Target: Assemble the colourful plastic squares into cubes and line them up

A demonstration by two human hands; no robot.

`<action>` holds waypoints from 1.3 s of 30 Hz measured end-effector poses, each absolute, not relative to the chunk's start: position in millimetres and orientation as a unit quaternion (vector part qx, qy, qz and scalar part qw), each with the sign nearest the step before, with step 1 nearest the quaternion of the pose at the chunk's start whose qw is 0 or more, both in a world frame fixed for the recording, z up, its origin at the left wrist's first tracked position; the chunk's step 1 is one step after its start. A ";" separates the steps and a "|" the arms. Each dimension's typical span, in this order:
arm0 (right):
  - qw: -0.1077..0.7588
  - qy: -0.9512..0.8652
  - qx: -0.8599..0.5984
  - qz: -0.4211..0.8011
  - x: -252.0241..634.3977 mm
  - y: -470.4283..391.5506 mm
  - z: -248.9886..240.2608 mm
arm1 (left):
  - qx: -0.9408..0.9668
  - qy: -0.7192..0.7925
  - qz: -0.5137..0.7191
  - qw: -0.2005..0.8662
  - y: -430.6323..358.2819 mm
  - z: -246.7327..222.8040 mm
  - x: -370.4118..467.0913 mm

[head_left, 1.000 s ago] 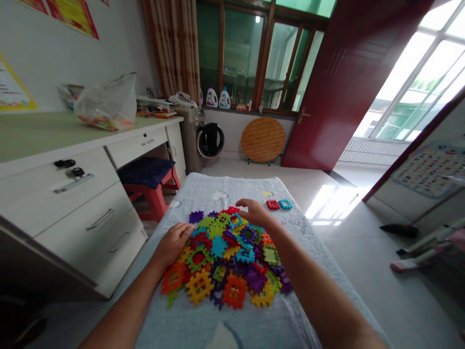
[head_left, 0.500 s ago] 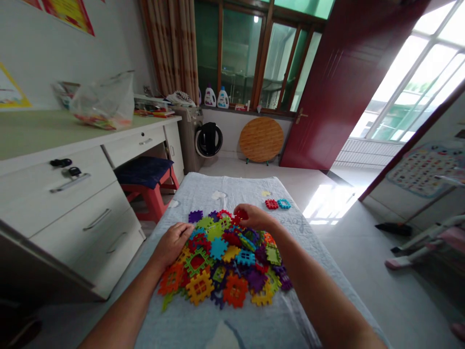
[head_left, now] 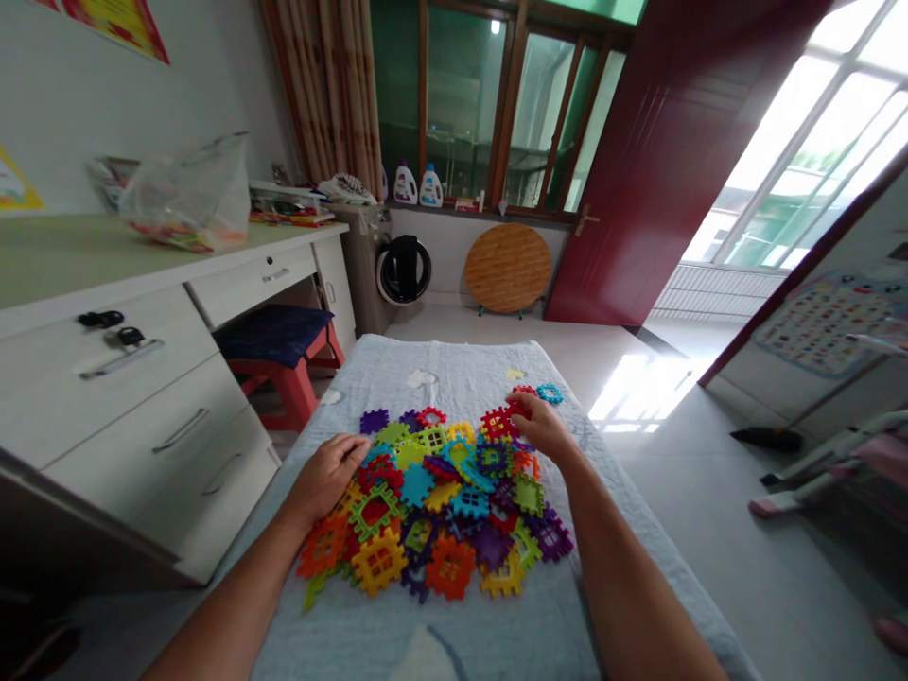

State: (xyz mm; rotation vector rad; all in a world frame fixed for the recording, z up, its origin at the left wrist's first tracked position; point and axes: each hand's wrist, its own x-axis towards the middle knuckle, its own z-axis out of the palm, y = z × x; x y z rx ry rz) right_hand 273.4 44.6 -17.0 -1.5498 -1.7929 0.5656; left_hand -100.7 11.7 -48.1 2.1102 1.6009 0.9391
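Note:
A mixed heap of toothed plastic building tiles lies on a cloth-covered table [head_left: 454, 357]. My right hand [head_left: 545, 427] is at the heap's far right side, its fingertips pinching a red building tile [head_left: 497, 425] with a window-like grid. At the left edge of the heap rests my left hand [head_left: 332, 473], fingers stretched loosely against the tiles and holding nothing that shows. Near it are a green frame tile [head_left: 375, 494] and an orange tile [head_left: 323, 545]. Beyond my right hand sit a blue ring-shaped tile [head_left: 549, 393] and a red one [head_left: 523, 389], partly hidden by my fingers.
White drawers [head_left: 163, 388] and a red stool [head_left: 288, 378] with a dark cushion stand to the left. Farther back are a washing machine [head_left: 365, 274] with its door ajar and a round wooden tabletop [head_left: 508, 269] leaning on the wall. A dark red door [head_left: 659, 161] is at right.
My right hand has moved right from the heap's far edge, bringing the red tile along and uncovering a yellow tile. My left hand stays at the left edge; the view has shifted slightly.

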 end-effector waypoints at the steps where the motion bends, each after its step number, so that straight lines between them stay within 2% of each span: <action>1: 0.339 -0.688 -0.610 0.199 276.2 44.7 -17.8 | 0.741 0.563 0.328 0.165 12.0 -49.0 -101.3; 9: 0.321 -0.677 -0.646 0.149 288.7 47.1 -22.1 | 0.745 0.562 0.322 0.161 12.8 -49.8 -101.9; 17: 0.365 -0.697 -0.601 0.139 280.8 54.2 -38.1 | 0.744 0.565 0.321 0.158 13.3 -50.1 -101.2; 24: 0.179 -0.735 -0.651 0.062 276.1 61.3 -38.5 | 0.745 0.565 0.317 0.160 13.8 -49.4 -101.1; 27: 0.158 -0.733 -0.658 0.067 276.1 57.6 -35.1 | 0.743 0.568 0.318 0.160 13.4 -48.0 -100.5; 32: 0.184 -0.750 -0.630 0.083 279.4 49.7 -36.5 | 0.743 0.568 0.315 0.161 13.5 -48.4 -100.9; 39: 0.301 -0.715 -0.626 0.081 285.7 53.4 -35.8 | 0.747 0.564 0.316 0.156 14.7 -52.3 -102.1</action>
